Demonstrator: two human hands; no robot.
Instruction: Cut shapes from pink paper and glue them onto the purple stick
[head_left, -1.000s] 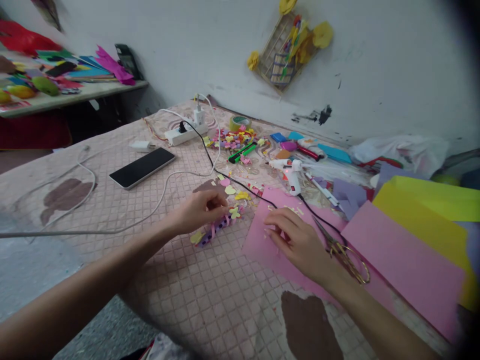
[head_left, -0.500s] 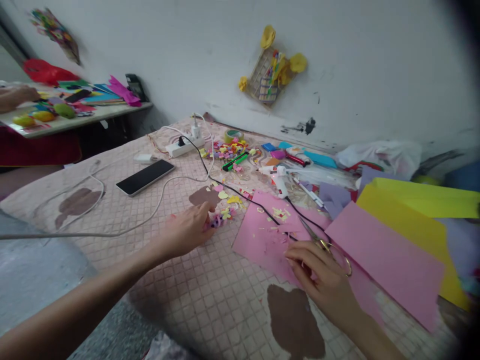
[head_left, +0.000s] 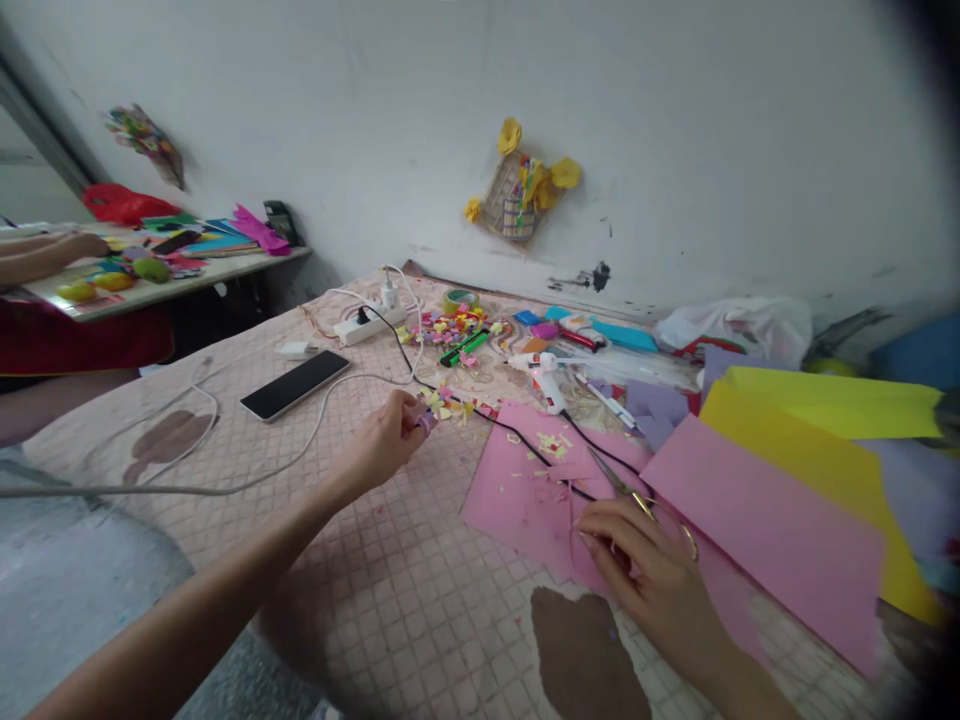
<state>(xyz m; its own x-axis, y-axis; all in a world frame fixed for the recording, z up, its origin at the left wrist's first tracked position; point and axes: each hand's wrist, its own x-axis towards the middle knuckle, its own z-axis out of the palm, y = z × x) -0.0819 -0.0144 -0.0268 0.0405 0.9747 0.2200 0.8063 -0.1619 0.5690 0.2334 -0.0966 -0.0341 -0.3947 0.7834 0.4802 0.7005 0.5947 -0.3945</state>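
Observation:
My left hand point(head_left: 386, 435) is closed in a pinch on a small purple paper piece point(head_left: 424, 418), just above the table beside a scatter of yellow and pink paper bits point(head_left: 450, 402). My right hand point(head_left: 645, 555) is closed too, and a thin pink paper strip point(head_left: 571, 520) rises from between thumb and forefinger over a pink sheet point(head_left: 499, 490). Yellow scraps point(head_left: 553, 445) lie on that sheet. Behind my right hand rest gold-handled scissors point(head_left: 641, 503), their handles partly covered. A white glue gun point(head_left: 546, 380) lies beyond the sheet.
A phone point(head_left: 295, 385) and a power strip point(head_left: 367, 325) with trailing cables point(head_left: 322, 395) occupy the left. Several paper sheets point(head_left: 780, 530) overlap at right. Toward the wall are a green cutter point(head_left: 463, 347), tape point(head_left: 460, 300) and cut shapes. Another person's hand point(head_left: 79, 247) is over the neighbouring table.
My left hand has lifted slightly off the paper bits and now shows a purple piece in its fingers. My right hand keeps its pinch. The view has tilted upward.

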